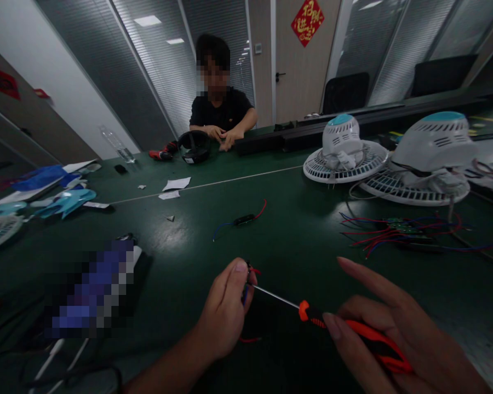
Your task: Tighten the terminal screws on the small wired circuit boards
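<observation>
Between its thumb and fingers, my left hand [225,306] pinches a small dark part with red and blue wires, mostly hidden by the fingers. My right hand [406,323] is closed round the handle of an orange and black screwdriver [378,342], its index finger stretched out. The screwdriver's thin shaft points left, and its tip meets the small part at my left fingers. Ahead on the table lies a small black circuit board [244,219] with a red wire at one end and a blue wire at the other.
White fan housings [340,148] stand at the right on the green table [279,230]. Near them lies a bundle of wired circuit boards [406,227]. Across the table sits a person [224,106]. Paper scraps [176,183], a plastic bottle [117,143] and a blurred-out device [96,284] are at the left.
</observation>
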Demonstrator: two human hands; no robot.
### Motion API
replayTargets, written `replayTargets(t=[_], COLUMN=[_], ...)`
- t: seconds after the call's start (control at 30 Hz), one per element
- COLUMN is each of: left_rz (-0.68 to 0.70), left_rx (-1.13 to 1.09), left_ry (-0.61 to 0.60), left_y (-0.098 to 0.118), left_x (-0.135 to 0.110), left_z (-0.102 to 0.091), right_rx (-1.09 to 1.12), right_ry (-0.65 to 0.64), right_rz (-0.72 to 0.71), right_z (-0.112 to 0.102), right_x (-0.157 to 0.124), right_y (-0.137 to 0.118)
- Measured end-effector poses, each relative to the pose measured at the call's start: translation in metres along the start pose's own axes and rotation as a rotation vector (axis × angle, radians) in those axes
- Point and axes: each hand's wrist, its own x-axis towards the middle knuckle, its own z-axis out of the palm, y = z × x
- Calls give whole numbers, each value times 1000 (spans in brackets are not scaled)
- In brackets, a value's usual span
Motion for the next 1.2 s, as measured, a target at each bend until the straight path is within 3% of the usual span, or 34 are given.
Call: replayTargets(t=[0.57, 1.2], left_rz=[31, 13], left_rx=[31, 41], left_ry=[40, 9], left_y=[4, 6], left_x=[-1, -2], left_z=[4, 3], right_rx=[-95, 2], right_ry=[-78, -42], right_rz=[83, 21], right_z=[-2, -1], right_x=[-1, 2], right_y=[-2, -2])
